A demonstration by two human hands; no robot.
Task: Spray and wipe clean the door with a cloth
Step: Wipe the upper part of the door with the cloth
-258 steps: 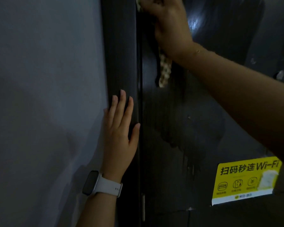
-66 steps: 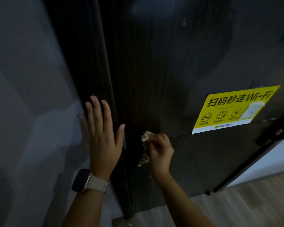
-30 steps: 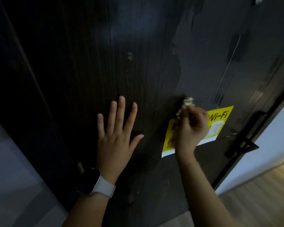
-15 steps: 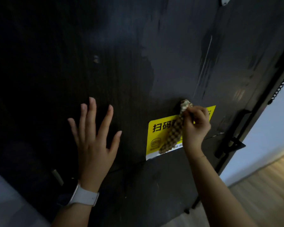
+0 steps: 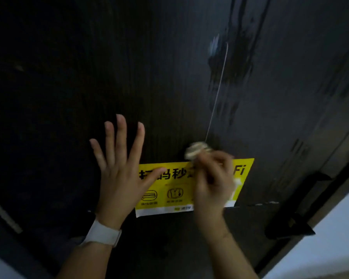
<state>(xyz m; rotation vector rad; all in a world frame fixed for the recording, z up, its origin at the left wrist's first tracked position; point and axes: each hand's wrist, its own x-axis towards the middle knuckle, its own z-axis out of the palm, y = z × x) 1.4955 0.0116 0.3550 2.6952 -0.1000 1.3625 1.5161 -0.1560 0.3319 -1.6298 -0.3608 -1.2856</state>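
Half a second ago the cloth (image 5: 196, 151) hung as a long strip across the yellow sticker (image 5: 169, 190); now it is bunched at the right hand's (image 5: 213, 183) blurred, curled fingertips, against the dark door (image 5: 169, 67) at the sticker's top edge. Its long axis cannot be told. The left hand (image 5: 119, 176), fingers spread straight, has shifted right, thumb over the sticker.

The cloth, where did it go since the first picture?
The right hand carried the cloth from high by the door's left edge, down low, then across to the yellow sticker. The left hand moved from the frame onto the door, thumb over the sticker. Same grip on the cloth; left hand still flat.
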